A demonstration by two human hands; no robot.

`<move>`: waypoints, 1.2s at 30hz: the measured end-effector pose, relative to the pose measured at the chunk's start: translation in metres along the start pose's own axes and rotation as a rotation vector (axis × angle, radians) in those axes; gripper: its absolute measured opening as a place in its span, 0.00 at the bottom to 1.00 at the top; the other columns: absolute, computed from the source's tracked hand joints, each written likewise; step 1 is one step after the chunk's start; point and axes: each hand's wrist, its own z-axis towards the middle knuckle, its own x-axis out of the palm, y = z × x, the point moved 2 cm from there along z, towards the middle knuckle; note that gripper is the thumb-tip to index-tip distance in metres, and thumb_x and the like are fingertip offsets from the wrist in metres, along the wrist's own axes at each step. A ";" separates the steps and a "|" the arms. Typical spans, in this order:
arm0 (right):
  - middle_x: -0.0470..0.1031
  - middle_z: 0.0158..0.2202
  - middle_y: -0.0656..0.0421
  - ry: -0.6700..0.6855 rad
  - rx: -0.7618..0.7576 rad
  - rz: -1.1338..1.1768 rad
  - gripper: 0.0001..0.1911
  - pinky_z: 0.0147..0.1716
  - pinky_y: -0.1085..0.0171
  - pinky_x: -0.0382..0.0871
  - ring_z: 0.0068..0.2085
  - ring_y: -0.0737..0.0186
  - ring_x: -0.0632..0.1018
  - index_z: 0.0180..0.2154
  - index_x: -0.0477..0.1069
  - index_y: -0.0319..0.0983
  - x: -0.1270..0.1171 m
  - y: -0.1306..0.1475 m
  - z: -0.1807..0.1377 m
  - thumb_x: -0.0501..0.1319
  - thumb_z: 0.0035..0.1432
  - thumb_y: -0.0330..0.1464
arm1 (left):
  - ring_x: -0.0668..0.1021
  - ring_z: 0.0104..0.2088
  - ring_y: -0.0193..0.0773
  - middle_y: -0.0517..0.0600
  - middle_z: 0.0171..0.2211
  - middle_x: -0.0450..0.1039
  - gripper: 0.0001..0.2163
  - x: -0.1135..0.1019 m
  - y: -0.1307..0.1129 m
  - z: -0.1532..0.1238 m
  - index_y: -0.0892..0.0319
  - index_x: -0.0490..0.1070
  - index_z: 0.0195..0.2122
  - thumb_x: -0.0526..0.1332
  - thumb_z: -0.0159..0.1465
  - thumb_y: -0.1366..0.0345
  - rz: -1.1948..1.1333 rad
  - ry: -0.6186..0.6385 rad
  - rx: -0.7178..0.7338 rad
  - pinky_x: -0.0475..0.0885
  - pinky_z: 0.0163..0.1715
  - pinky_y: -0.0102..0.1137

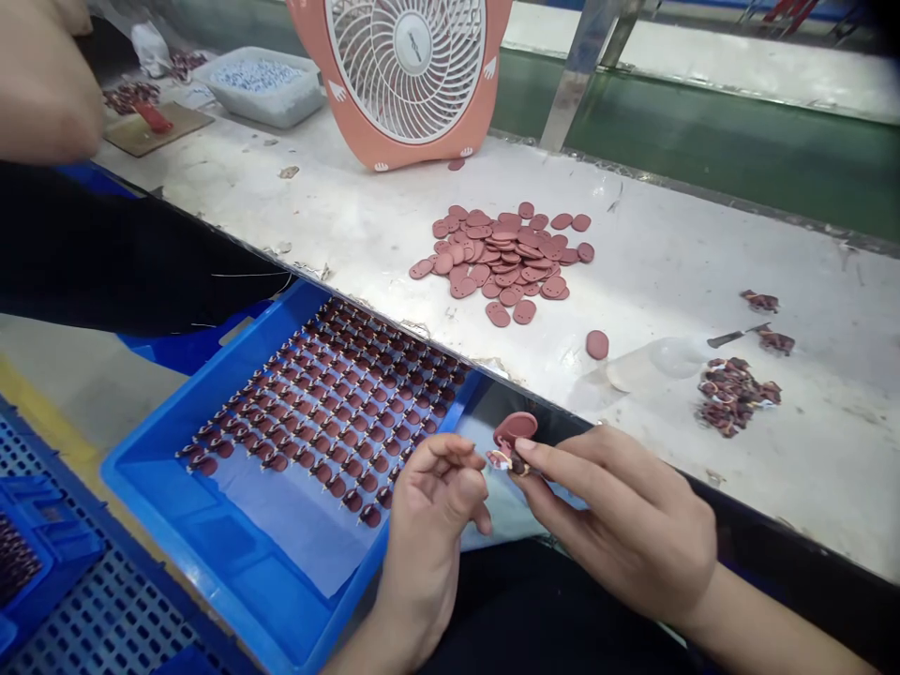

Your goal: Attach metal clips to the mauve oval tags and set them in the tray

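Note:
My right hand [625, 516] pinches a small painted figurine [518, 461] between thumb and fingers, over my lap at the table's front edge. A reddish-brown oval base [517, 428] shows at the figurine's upper end. Just left of it, my left hand [440, 497] has loosely curled fingers that stand apart, with nothing visible in them. On the white table, a pile of similar oval bases [506, 248] lies ahead of my hands, and a single oval base [597, 344] lies nearer. To the right is a small heap of dark figurines [735, 396].
A blue tray [281, 600] on my left holds rows of figurines on oval bases. An orange fan [412, 155] stands on the table [667, 262]. A white bottle [643, 366] with a dark thin tip lies at right. A co-worker's arm [46, 94] reaches in at upper left.

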 end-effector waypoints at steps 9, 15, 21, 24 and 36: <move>0.77 0.33 0.55 -0.025 -0.134 -0.045 0.13 0.28 0.65 0.70 0.30 0.64 0.74 0.50 0.73 0.31 0.031 -0.001 -0.010 0.64 0.63 0.21 | 0.68 0.22 0.24 0.47 0.36 0.80 0.11 0.003 -0.006 -0.002 0.57 0.78 0.32 0.76 0.53 0.61 0.123 -0.094 0.149 0.69 0.21 0.20; 0.77 0.32 0.57 -0.006 -0.141 0.011 0.13 0.27 0.65 0.72 0.30 0.61 0.77 0.48 0.76 0.39 0.046 0.007 -0.008 0.68 0.62 0.33 | 0.76 0.27 0.31 0.45 0.28 0.75 0.15 -0.012 -0.009 -0.003 0.58 0.76 0.31 0.77 0.51 0.56 0.100 -0.274 0.131 0.70 0.20 0.22; 0.78 0.34 0.54 0.068 -0.067 0.020 0.16 0.29 0.62 0.76 0.33 0.56 0.79 0.47 0.77 0.42 0.042 0.007 -0.022 0.68 0.61 0.43 | 0.80 0.32 0.39 0.49 0.34 0.77 0.22 -0.105 -0.031 -0.006 0.58 0.75 0.39 0.70 0.54 0.45 0.534 -0.689 0.261 0.74 0.24 0.28; 0.78 0.33 0.56 0.101 -0.064 0.036 0.11 0.27 0.62 0.75 0.31 0.57 0.79 0.46 0.78 0.43 0.030 0.003 -0.031 0.68 0.62 0.37 | 0.81 0.39 0.43 0.52 0.39 0.79 0.22 -0.172 -0.053 -0.013 0.58 0.74 0.41 0.70 0.53 0.47 0.720 -0.858 0.296 0.77 0.32 0.32; 0.77 0.32 0.53 0.214 -0.208 0.000 0.12 0.31 0.63 0.72 0.30 0.64 0.77 0.46 0.74 0.27 0.018 -0.012 -0.047 0.67 0.59 0.17 | 0.80 0.46 0.44 0.53 0.46 0.78 0.12 -0.271 -0.079 0.014 0.60 0.76 0.45 0.63 0.68 0.57 1.540 -0.831 -0.065 0.74 0.50 0.47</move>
